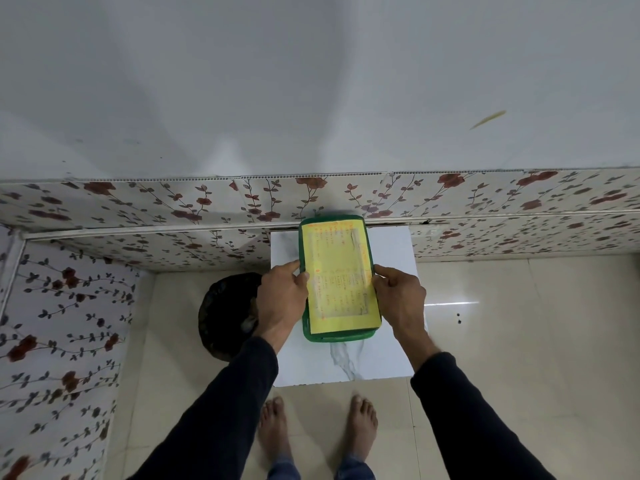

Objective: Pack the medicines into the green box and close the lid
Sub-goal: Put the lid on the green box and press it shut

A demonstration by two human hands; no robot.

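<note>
The green box point(337, 336) lies on a white marble-patterned table point(349, 362), its long side running away from me. Its lid point(337, 275) is down and carries a yellow printed label that covers most of the top. My left hand point(282, 299) grips the box's left edge, thumb on the lid. My right hand point(398, 299) grips the right edge the same way. No medicines are visible; the inside of the box is hidden under the lid.
A black round object point(225, 313) stands on the floor left of the table, partly behind my left arm. Floral-patterned wall panels point(138, 209) run behind and to the left. My bare feet point(318, 431) stand on beige floor tiles before the table.
</note>
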